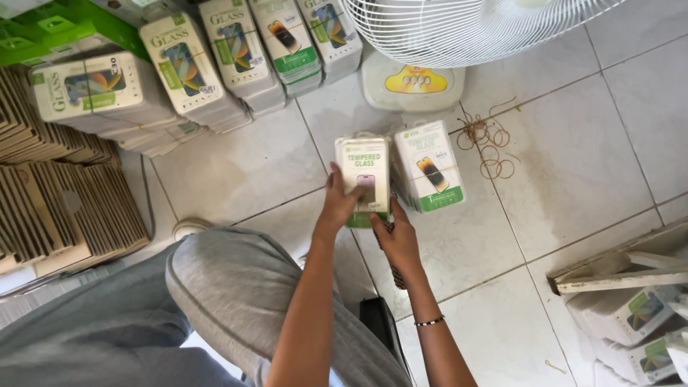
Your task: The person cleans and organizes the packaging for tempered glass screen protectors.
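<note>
My left hand [340,206] grips the lower left side of a white and green stack of flat phone screen protector packs [363,172] resting on the tiled floor. At the stack's lower right corner my right hand [398,240], with a dark bracelet on its wrist, presses its fingers against the edge. Just to the right lies a second stack of the same packs [428,166], bound with a rubber band and touching the first one.
Loose rubber bands [489,149] lie on the tiles to the right. A white fan [459,29] and its base [412,84] stand behind. Several bundled pack stacks [188,70] line the back left, brown card sleeves [64,208] the left. My grey-trousered knee [236,287] is below.
</note>
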